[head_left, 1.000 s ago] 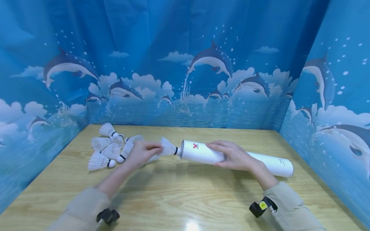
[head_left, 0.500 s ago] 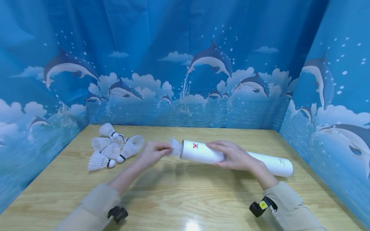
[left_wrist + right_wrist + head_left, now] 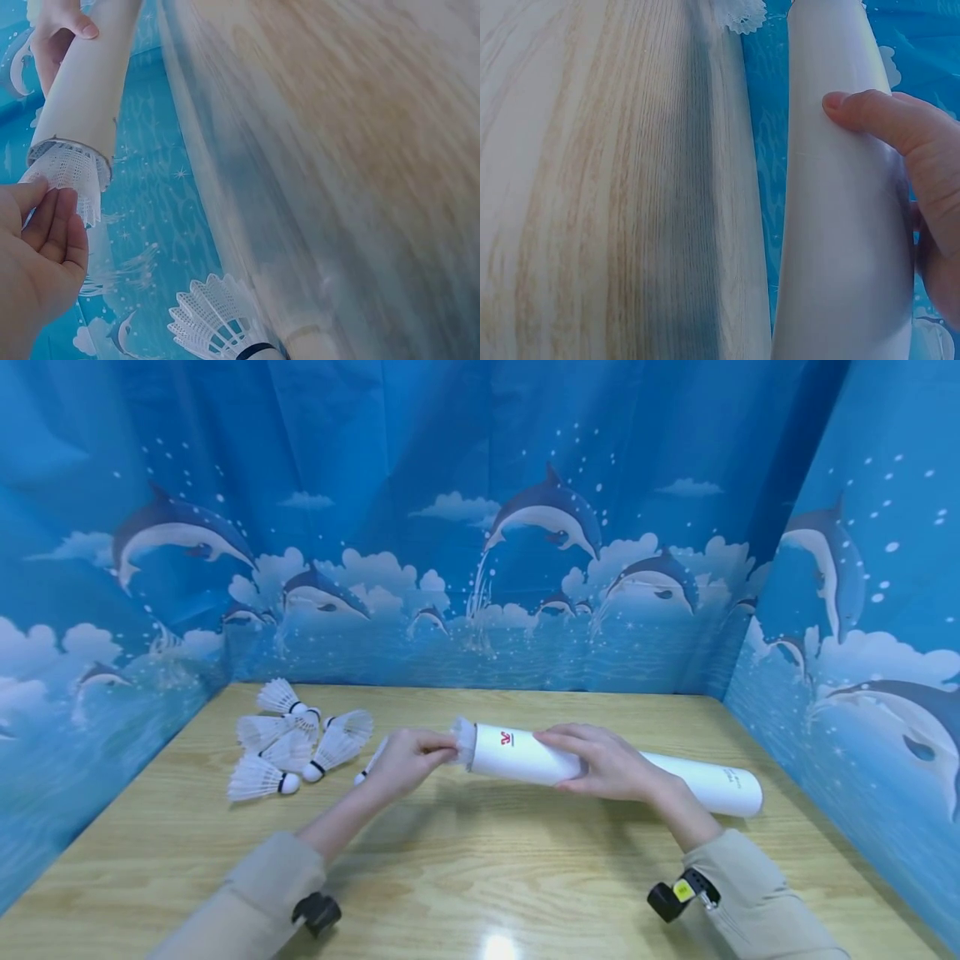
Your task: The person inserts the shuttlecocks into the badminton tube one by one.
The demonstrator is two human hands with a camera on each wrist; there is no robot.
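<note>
Head view: left hand [image 3: 408, 764] pinching a shuttlecock [image 3: 463, 742] partly inside the white tube [image 3: 517, 756]
Right hand [image 3: 607, 764]: wrapped round the tube's middle
Other shuttlecocks [image 3: 257, 779]: on the table [image 3: 465, 868], left of the tube

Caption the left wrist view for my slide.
Left fingers pinch a shuttlecock partway inside a white tube gripped by the right hand.

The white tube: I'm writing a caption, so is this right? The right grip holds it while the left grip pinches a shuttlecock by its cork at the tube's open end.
Not quite: the left grip pinches the shuttlecock by its skirt, not its cork, as the left wrist view shows. The right grip does hold the white tube.
</note>
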